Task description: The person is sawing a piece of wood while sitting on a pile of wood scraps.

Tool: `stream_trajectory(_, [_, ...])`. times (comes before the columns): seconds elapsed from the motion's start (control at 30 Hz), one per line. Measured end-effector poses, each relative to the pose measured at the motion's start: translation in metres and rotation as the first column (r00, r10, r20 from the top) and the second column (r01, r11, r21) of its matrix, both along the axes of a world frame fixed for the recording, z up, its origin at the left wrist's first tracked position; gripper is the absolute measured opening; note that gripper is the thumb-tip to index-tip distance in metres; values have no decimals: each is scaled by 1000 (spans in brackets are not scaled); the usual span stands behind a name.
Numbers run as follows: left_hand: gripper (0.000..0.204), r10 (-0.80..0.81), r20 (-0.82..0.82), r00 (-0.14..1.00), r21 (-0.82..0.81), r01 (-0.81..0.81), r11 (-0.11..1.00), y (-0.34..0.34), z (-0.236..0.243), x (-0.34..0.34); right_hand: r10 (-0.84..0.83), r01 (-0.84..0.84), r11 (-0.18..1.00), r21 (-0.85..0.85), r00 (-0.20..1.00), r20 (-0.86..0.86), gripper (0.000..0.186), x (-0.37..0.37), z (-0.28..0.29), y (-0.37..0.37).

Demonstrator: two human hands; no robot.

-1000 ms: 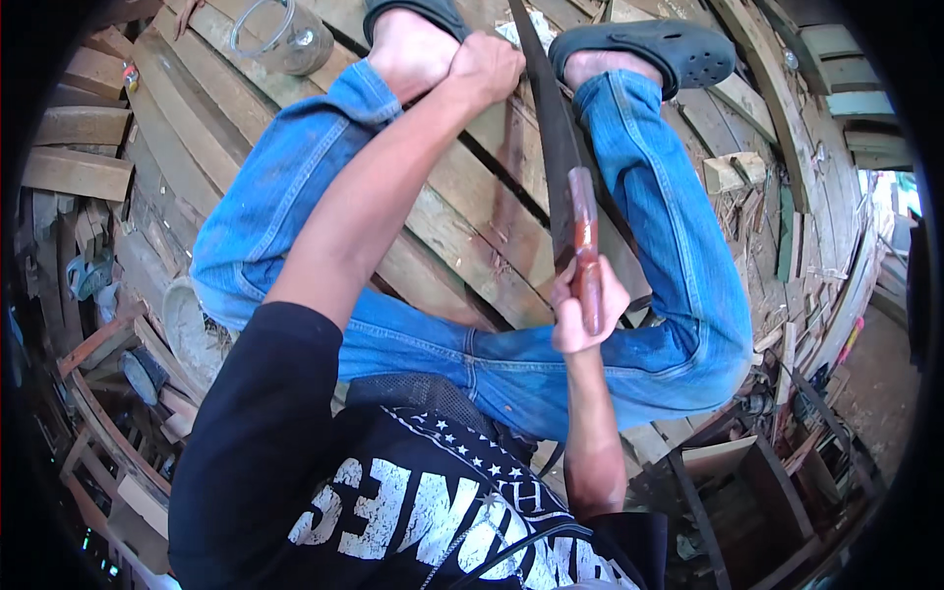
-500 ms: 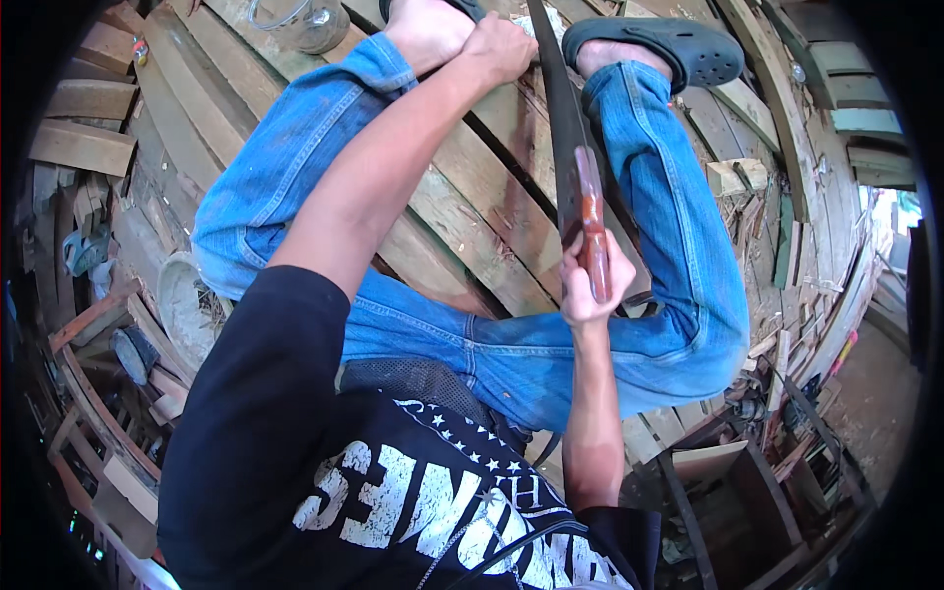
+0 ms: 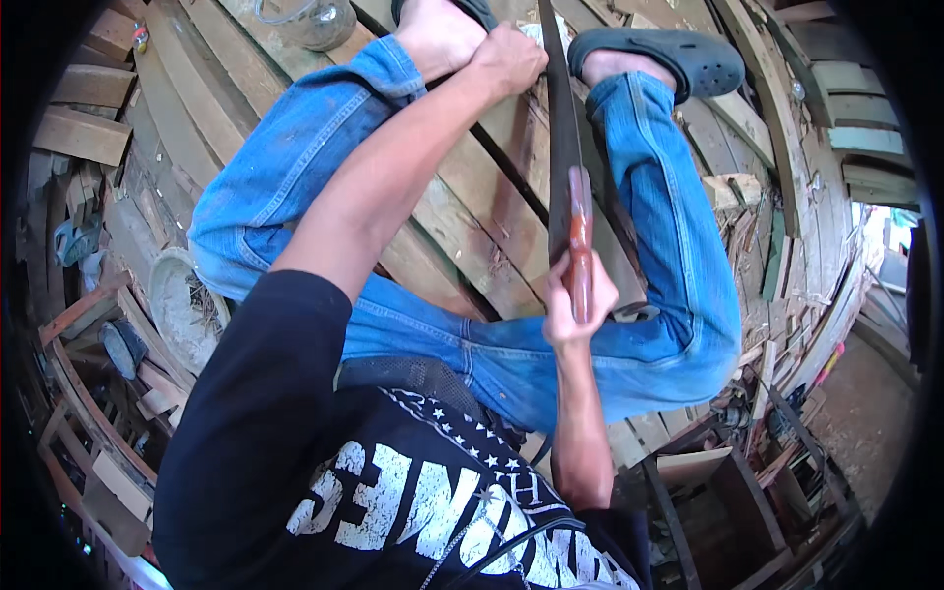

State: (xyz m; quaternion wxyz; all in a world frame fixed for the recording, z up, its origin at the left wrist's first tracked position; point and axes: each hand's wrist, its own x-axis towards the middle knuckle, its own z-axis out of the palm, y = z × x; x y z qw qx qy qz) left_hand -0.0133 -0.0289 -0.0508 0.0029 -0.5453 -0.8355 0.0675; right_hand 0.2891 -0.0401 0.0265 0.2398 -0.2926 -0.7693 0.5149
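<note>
In my right hand (image 3: 582, 300) is a handsaw, gripped by its brown wooden handle (image 3: 579, 231). Its long dark blade (image 3: 561, 108) points away from me, between my feet, and the far tip runs out of view at the top. My left hand (image 3: 510, 59) is closed beside the blade, next to my left ankle. Whatever its fingers hold is hidden. A small whitish patch (image 3: 532, 32) shows just past that hand.
I sit on a floor of spaced wooden planks (image 3: 472, 221). A clear plastic container (image 3: 320, 22) stands at the far left. On the left is a grey basin (image 3: 182, 307) with shavings; wood pieces (image 3: 88, 133) lie beyond it. An open wooden box (image 3: 723, 511) sits at lower right.
My right hand has drawn the saw toward me and slightly left. My left hand stays near the ankle, shifted a little to the right in the view.
</note>
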Motion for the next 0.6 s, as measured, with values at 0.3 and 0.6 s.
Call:
stream_trajectory(0.3, [16,-5,50,999,129,-1,992,-2,-7,-2,-113,105,967,233,993,20,7,-34,3,0])
stream_trajectory(0.6, [18,5,50,999,26,-7,1000,4,1,4,114,-106,993,56,977,-180,9,-40,-28,13])
